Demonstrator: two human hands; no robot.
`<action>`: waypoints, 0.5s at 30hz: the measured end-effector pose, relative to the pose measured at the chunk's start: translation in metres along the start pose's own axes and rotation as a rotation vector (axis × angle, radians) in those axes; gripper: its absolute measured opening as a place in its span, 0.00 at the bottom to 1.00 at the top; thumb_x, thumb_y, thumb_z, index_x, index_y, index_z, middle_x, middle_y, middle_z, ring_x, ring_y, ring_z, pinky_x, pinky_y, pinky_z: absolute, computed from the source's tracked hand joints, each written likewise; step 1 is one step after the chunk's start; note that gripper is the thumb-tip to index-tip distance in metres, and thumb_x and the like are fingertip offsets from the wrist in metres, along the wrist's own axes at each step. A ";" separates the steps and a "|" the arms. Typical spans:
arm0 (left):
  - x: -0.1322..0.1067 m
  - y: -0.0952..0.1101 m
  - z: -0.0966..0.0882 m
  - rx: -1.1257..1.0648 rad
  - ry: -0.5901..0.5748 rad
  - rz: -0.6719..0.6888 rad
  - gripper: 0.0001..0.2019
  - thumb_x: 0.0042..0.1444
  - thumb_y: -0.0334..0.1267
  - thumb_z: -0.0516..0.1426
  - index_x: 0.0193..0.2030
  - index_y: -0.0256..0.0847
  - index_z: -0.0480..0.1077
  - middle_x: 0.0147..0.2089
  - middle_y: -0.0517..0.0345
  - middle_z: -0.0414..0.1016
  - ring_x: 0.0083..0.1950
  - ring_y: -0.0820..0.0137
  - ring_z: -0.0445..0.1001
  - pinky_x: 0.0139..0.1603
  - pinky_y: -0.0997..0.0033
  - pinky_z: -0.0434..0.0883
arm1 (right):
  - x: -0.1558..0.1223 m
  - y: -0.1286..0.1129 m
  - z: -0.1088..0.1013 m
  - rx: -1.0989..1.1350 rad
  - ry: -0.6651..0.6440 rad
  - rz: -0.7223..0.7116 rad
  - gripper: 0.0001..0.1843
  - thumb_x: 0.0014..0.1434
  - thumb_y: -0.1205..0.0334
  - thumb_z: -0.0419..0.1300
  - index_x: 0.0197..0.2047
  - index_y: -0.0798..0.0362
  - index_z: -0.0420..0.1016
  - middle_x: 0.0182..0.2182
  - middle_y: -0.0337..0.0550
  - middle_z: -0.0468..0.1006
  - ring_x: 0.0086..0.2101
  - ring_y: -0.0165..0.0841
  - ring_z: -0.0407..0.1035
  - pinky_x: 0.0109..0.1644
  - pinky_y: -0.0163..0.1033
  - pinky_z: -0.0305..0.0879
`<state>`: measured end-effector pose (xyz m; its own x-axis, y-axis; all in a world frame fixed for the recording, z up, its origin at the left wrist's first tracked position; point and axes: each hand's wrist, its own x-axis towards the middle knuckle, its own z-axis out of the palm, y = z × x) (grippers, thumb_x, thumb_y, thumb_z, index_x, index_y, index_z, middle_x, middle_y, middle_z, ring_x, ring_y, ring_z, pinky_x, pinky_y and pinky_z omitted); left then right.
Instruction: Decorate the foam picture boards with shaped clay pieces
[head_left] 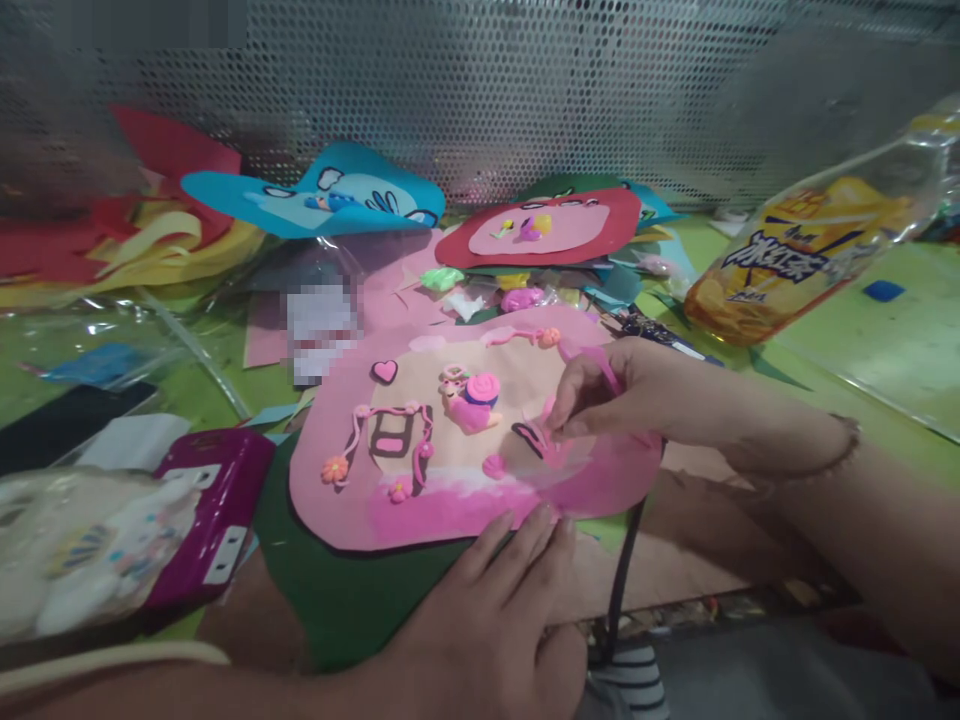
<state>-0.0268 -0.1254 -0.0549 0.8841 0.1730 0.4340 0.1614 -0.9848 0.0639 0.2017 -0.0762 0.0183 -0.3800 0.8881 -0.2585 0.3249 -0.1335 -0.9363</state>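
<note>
A pink heart-shaped craft board (pixel 420 500) with clay decorations lies in front of me on a green sheet (pixel 337 590). On it sit a small pink heart (pixel 385 371), a brown house outline (pixel 391 440) and a clay figure with a pink hat (pixel 474 397). My left hand (pixel 495 610) rests with fingers stretched flat on the board's lower edge. My right hand (pixel 607 395) pinches a thin pink tool (pixel 596 358) and presses its tip at a pink clay shape (pixel 541 440) on the board's right side.
A magenta box (pixel 214 510) and a clear plastic bag (pixel 82 550) sit at the left. Blue (pixel 322 200) and red (pixel 555 235) craft boards and coloured paper scraps lie behind. A tilted drink bottle (pixel 810 255) is at the right, before a perforated metal wall (pixel 480 90).
</note>
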 end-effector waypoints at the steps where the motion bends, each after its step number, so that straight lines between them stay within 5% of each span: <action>1: 0.000 0.000 0.000 0.006 -0.001 0.006 0.06 0.54 0.28 0.51 0.27 0.37 0.61 0.54 0.39 0.70 0.59 0.52 0.65 0.59 0.55 0.61 | 0.000 0.001 -0.001 -0.003 -0.001 -0.008 0.06 0.47 0.64 0.67 0.30 0.55 0.76 0.28 0.38 0.78 0.29 0.25 0.71 0.34 0.30 0.67; 15: 0.000 0.001 0.001 0.016 0.018 0.020 0.06 0.54 0.28 0.51 0.26 0.36 0.60 0.54 0.36 0.70 0.58 0.51 0.66 0.59 0.54 0.61 | -0.004 -0.005 0.004 -0.241 0.056 0.069 0.05 0.50 0.60 0.64 0.26 0.51 0.78 0.20 0.34 0.76 0.23 0.25 0.70 0.26 0.28 0.65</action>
<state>-0.0262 -0.1259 -0.0552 0.8793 0.1531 0.4510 0.1511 -0.9877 0.0407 0.1983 -0.0804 0.0231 -0.3028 0.9046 -0.3001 0.5483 -0.0922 -0.8312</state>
